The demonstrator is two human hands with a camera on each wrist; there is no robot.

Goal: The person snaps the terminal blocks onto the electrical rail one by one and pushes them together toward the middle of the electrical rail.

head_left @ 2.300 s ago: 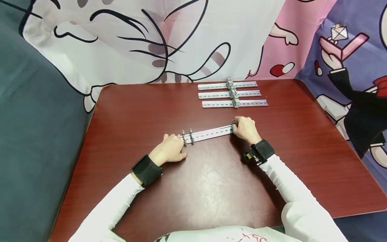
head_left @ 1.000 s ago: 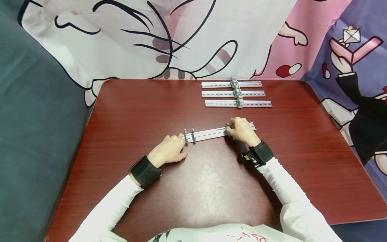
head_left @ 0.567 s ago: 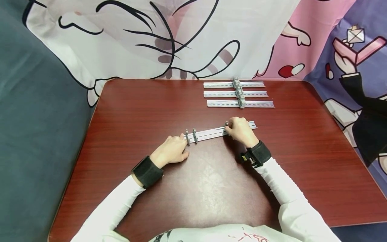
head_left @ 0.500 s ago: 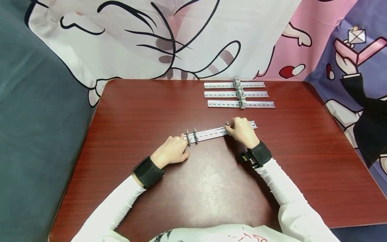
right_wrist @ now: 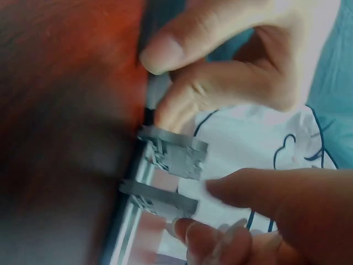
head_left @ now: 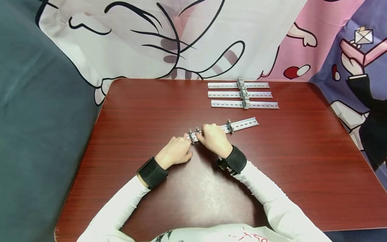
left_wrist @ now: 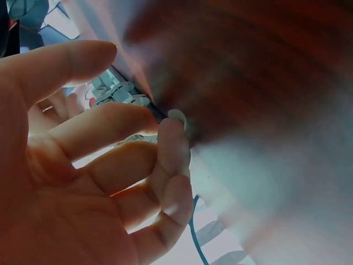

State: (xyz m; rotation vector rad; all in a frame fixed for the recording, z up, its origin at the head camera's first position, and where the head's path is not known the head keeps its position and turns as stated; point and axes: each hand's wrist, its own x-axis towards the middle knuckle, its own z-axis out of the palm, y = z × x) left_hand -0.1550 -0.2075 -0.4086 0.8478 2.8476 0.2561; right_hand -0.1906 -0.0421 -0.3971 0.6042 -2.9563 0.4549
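Observation:
A slotted metal DIN rail [head_left: 246, 123] lies slightly slanted on the table, bearing three grey clips. My left hand [head_left: 174, 151] holds the rail's left end with bent fingers, beside the leftmost clip [head_left: 191, 136]. My right hand [head_left: 215, 139] is at the second clip [right_wrist: 165, 202], its thumb and fingertips at that clip's edges; in the head view the hand partly covers it. A third clip [head_left: 229, 126] stands by itself farther right. The left wrist view shows the left hand's [left_wrist: 94, 165] fingers bent towards the rail.
Three more slotted rails [head_left: 225, 104] lie in parallel at the back of the brown table [head_left: 145, 111], each with grey clips [head_left: 246, 103] grouped near its middle. A printed cloth [head_left: 121, 57] hangs directly behind the table edge.
The right hand first slid the third clip leftwards from the rail's right end. It has since let go and moved left to the second clip. The left hand keeps its place.

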